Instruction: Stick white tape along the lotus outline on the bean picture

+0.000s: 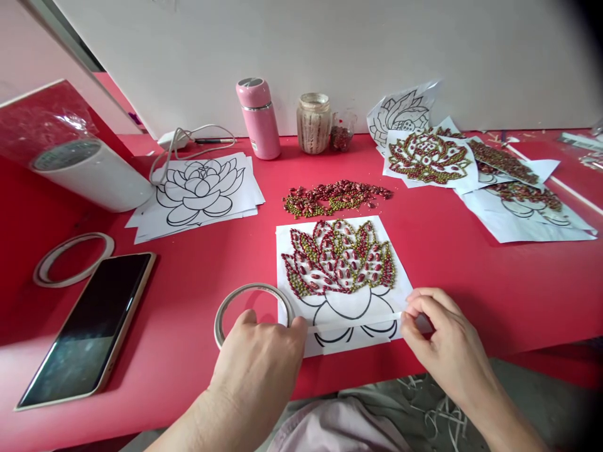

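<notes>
A sheet with a lotus drawing (351, 304) lies in front of me; red and green beans cover its upper petals, while the lower petals are bare outline. My left hand (261, 355) grips a roll of tape (221, 317) at the sheet's lower left. From the roll a pale strip of tape (351, 322) stretches across the bare lower petals. Its far end is pinched between the thumb and fingers of my right hand (440, 326), at the sheet's right edge. Whether the strip touches the paper along its length I cannot tell.
Loose beans (336, 198) lie just behind the sheet. Lotus printouts (202, 191), a white cylinder (98, 176), another tape roll (73, 258) and a phone (89, 329) are left. A pink flask (259, 119) and glass jar (313, 123) stand behind; bean-covered sheets (499, 220) lie right.
</notes>
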Action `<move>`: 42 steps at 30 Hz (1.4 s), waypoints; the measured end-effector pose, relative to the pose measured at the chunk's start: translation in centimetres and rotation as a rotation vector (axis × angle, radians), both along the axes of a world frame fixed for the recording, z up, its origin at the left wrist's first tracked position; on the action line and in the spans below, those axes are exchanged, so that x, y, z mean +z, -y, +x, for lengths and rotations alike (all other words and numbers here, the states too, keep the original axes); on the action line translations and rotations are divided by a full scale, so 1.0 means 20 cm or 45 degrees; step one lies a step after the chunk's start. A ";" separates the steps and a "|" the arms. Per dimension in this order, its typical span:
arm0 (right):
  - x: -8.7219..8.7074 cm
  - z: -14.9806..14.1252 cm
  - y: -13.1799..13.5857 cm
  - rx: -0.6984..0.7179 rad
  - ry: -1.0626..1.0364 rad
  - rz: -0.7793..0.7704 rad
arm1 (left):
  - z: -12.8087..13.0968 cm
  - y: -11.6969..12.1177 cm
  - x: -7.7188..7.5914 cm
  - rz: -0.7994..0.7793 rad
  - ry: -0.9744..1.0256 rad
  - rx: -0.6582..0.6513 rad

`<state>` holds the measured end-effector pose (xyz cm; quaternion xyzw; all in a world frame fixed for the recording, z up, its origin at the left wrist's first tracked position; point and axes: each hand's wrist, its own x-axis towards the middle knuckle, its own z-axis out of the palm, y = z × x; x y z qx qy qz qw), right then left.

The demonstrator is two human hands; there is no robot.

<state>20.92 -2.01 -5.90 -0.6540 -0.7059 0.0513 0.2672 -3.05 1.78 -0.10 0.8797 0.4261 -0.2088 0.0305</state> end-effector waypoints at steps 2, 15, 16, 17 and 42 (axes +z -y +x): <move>0.00 0.00 0.00 0.003 -0.002 -0.001 | 0.00 0.00 0.00 -0.007 -0.005 -0.017; 0.00 -0.01 0.00 -0.017 -0.043 -0.036 | 0.01 -0.02 -0.02 -0.023 -0.064 -0.022; 0.00 -0.01 0.00 -0.025 -0.046 -0.040 | 0.01 -0.02 -0.03 -0.056 -0.092 -0.010; 0.00 -0.01 -0.01 -0.034 -0.048 -0.042 | 0.01 -0.03 -0.04 -0.081 -0.109 -0.001; -0.01 0.00 0.05 -0.182 -0.213 0.143 | 0.00 -0.02 -0.06 0.025 -0.035 -0.013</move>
